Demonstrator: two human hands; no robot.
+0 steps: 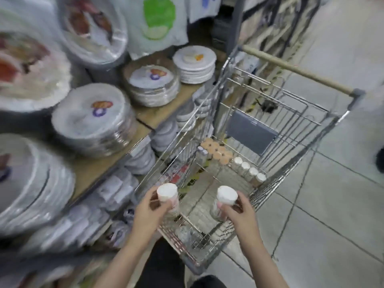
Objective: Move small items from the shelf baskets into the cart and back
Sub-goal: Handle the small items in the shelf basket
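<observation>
Left hand [148, 208] is wrapped round a small clear cylindrical jar with a white cap [168, 197], held over the near left rim of the wire shopping cart [307, 119]. Right hand [239, 210] clasps a matching white-capped jar [225, 199] above the cart floor. Judged light, rigid, smooth-walled (possibly slippery); take mid-body, below the cap.

Around: foil-wrapped stacks of round trays [91, 119] on the shelf at left; orange-capped jars [217, 150] and a row of white-capped jars [250, 170] at the cart's far end. The wire rim stands between hands and floor.
</observation>
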